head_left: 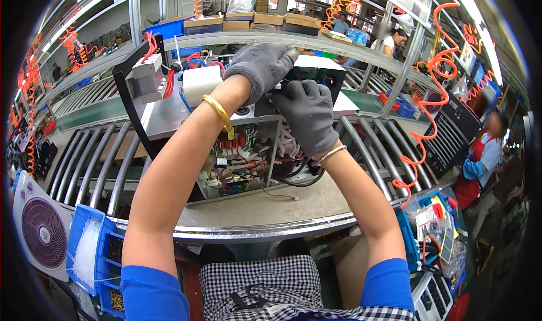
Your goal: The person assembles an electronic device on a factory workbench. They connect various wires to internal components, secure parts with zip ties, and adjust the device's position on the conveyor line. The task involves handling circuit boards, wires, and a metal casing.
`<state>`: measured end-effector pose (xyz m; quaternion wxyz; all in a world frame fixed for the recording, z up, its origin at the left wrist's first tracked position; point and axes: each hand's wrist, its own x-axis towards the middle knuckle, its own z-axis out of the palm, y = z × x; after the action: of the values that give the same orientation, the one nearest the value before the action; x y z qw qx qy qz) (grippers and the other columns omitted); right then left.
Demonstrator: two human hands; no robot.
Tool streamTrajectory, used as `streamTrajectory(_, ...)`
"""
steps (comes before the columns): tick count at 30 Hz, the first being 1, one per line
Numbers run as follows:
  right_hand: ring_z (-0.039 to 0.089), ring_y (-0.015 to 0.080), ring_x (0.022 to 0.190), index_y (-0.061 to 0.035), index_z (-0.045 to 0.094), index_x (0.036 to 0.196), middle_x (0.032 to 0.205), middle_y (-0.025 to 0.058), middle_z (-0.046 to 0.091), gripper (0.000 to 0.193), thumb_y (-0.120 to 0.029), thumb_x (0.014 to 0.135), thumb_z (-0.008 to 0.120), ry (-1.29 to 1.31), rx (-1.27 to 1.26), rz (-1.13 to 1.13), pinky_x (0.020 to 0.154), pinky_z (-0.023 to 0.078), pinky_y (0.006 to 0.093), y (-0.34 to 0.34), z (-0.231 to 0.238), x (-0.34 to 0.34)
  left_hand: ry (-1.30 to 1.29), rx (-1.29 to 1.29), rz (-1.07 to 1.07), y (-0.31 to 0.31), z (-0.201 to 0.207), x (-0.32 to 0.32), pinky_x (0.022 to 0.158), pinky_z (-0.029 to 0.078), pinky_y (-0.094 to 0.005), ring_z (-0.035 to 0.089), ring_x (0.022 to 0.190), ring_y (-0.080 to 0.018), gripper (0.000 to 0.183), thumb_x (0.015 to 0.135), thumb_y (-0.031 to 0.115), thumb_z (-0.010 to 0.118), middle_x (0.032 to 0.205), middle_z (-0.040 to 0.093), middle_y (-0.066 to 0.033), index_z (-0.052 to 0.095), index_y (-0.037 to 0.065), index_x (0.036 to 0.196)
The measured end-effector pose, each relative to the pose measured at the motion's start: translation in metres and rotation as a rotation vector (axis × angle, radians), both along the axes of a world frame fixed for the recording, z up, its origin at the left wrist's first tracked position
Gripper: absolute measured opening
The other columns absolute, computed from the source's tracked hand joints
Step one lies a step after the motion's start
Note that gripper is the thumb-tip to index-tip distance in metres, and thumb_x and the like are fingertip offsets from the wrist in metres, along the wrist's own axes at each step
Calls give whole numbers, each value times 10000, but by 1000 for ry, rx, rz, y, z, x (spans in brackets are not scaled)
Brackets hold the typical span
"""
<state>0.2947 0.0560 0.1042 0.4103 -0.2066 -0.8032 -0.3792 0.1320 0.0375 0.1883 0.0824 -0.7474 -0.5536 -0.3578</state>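
Head view: an open, wired chassis [248,151] stood before the worker. Above its top, the left gloved hand [264,67] lay toward its far side, the right gloved hand [307,113] toward its right; both had curled fingers, their grip indeterminable. A small white piece [278,86] showed over the chassis, nearer the right hand, to the left of its knuckles, long axis unclear.
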Motion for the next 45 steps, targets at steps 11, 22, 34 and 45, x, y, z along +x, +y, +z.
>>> streamTrajectory(11,552,191,891,-228,720,936,911,-29,569,186,-218,757,673,-72,133,-17,771,417,372,7,4,-5,-6,-4,-51,6,-1,-5,931,483,-449,647,1067,-381,506,1003,502,442,1109,704,-173,670,98,1206)
streamTrajectory(22,545,196,881,-161,709,966,907,-6,558,243,-186,735,637,-184,133,-25,802,424,369,2,12,-8,75,-54,-119,12,6,-14,915,479,-455,650,1023,-373,517,985,539,439,1051,711,-160,680,118,1168)
streamTrajectory(34,590,187,931,-242,723,1069,1029,-52,640,310,-207,764,684,-195,82,-94,871,402,385,2,10,-7,51,-21,-129,9,5,-12,919,480,-471,646,1043,-395,512,975,538,451,1055,707,-190,689,121,1153)
streamTrajectory(45,590,181,928,-199,710,1058,1007,-35,609,324,-191,738,659,-210,105,-70,899,425,381,0,11,-10,165,48,-127,9,3,-15,905,494,-467,675,991,-361,496,983,526,446,982,722,-165,695,130,1147)
